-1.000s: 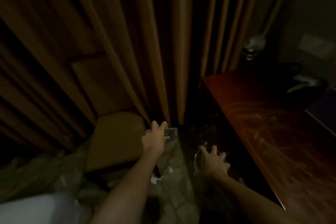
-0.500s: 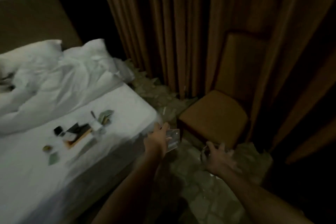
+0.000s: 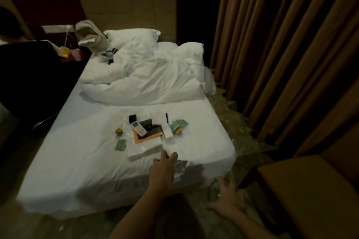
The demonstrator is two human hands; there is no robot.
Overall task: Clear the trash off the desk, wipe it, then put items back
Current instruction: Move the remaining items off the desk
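A big white bed [image 3: 77, 161] fills the picture from 9 o'clock to the middle. Brown curtains [image 3: 281, 44] hang at 2 o'clock. A puffy white blanket [image 3: 151, 79] lies bunched at 12 o'clock on the bed, and a brown chair [image 3: 310, 190] sits at 4 o'clock. In the middle of the bed is a pile of small things [image 3: 149, 137]: a white remote [image 3: 139, 129], green packets [image 3: 120, 144] and little boxes [image 3: 167, 131]. Any words on them are too small and dim to read. At 6 o'clock from the pile, the left hand [image 3: 162, 170] is over the bed's near edge, pinching a clear flat thing [image 3: 180, 168]. At 5 o'clock the right hand [image 3: 230, 200], fingers spread and bent, grips a clear round glass [image 3: 213, 192] from the top, over the floor near the bed's corner.
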